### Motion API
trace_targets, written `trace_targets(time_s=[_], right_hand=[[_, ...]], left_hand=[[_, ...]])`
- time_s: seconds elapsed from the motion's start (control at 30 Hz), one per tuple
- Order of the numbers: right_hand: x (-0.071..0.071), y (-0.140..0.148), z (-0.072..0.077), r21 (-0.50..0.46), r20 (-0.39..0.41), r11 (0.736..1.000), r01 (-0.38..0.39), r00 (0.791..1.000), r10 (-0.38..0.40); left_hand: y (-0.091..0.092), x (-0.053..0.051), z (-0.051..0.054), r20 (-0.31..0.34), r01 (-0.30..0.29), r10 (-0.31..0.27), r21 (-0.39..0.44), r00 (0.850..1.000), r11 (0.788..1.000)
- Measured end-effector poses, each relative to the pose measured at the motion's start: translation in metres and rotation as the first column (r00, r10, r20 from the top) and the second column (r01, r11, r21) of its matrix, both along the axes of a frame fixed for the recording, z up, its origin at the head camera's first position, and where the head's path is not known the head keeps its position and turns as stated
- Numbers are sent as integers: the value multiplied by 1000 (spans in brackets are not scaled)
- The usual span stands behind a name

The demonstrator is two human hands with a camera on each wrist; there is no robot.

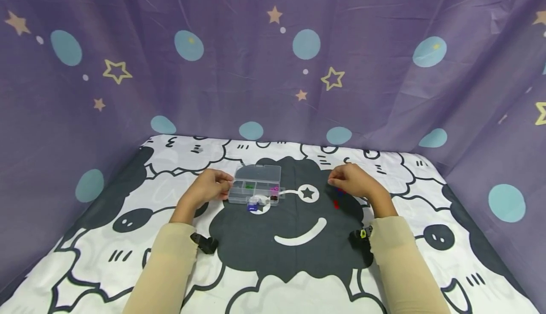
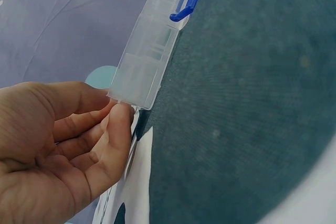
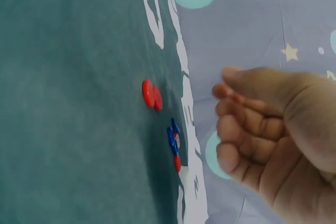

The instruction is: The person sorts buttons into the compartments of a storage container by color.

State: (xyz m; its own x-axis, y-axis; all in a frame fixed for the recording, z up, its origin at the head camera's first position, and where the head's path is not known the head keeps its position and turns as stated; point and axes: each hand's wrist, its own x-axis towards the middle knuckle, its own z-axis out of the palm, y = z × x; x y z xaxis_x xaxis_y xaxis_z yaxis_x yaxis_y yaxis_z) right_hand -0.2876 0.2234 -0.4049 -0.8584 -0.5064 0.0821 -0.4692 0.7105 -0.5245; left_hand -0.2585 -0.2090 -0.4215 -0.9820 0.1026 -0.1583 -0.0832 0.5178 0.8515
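Observation:
A clear compartment box (image 1: 238, 199) has its lid (image 1: 258, 174) raised at the back and a blue latch (image 1: 252, 207) at the front. Green pieces (image 1: 249, 186) and pink pieces (image 1: 275, 190) lie inside. My left hand (image 1: 207, 188) holds the box's left end; the left wrist view shows thumb and fingers (image 2: 68, 145) at a corner of the box (image 2: 139, 72). My right hand (image 1: 351, 180), fingers loosely curled, hovers near small red pieces (image 3: 149, 94) and blue pieces (image 3: 172, 140) on the cloth. Nothing shows between its fingertips.
The black-and-white patterned cloth (image 1: 294, 266) covers the surface. Behind it and at the sides hangs a purple curtain (image 1: 256, 77) with stars and blue ovals. Black devices (image 1: 204, 244) sit at both wrists.

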Motion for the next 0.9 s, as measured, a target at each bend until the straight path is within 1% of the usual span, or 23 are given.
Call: trace_targets(time_s=[0.23,0.57,0.9], right_hand=[[-2,9,-3,45,53,999,16,998,-18],[-3,14,-7,68,88,996,49,995,-55],[-6,15,-15,68,81,997,42,996,-48]], left_hand=[[1,-2,0,-2,9,-9,4,1000,1000],[0,-1,0,-4,4,-4,-14,1000,1000],[0,-1,0,-6,2,-2,-13,1000,1000]])
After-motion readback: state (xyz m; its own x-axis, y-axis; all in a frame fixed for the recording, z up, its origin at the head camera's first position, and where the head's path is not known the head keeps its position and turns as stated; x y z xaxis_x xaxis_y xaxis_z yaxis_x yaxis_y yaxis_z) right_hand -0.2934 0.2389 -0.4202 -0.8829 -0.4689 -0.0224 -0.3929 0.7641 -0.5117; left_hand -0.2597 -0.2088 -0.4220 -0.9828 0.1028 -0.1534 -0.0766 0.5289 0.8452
